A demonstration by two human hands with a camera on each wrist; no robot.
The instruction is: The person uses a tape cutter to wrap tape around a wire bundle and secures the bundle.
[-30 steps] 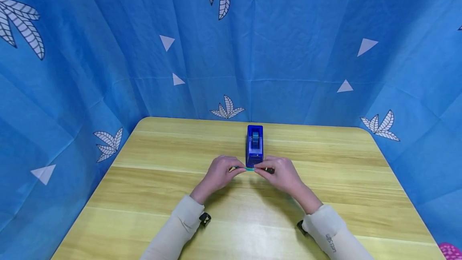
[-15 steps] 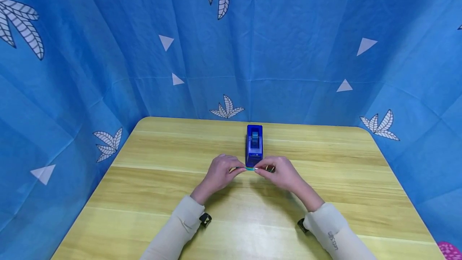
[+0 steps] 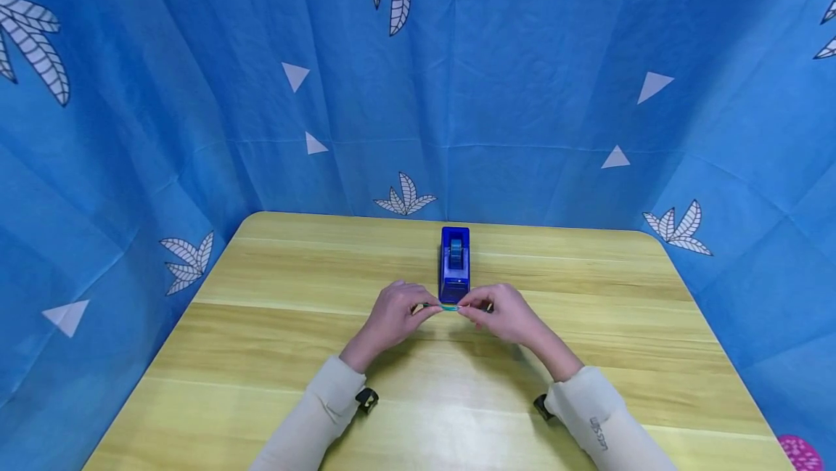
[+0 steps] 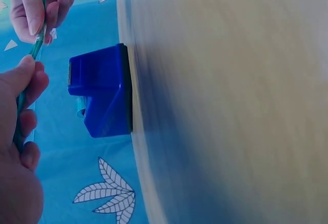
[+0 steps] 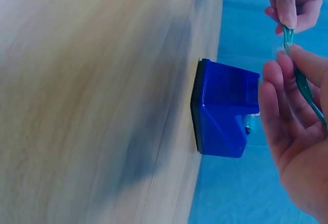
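A thin green cord (image 3: pixel 449 308), seemingly in more than one strand, stretches between both hands above the table. My left hand (image 3: pixel 395 316) pinches its left part between thumb and index finger. My right hand (image 3: pixel 508 316) pinches it a short way along, with a bit of clear tape (image 5: pixel 287 43) around the cord at those fingertips. In the right wrist view more green cord (image 5: pixel 303 85) runs back over the palm. A blue tape dispenser (image 3: pixel 455 294) stands just beyond the hands, its roll of tape (image 3: pixel 456 246) showing on top.
The wood-grain table (image 3: pixel 274 355) has rounded far corners. A blue curtain (image 3: pixel 522 79) with leaf and triangle prints hangs behind it and along both sides. Something pink (image 3: pixel 800 452) shows at the lower right, off the table.
The head view has shifted slightly, so the scene sits a little farther left. Both hands keep their pinch on the green cord; the right fingers have shifted only slightly.
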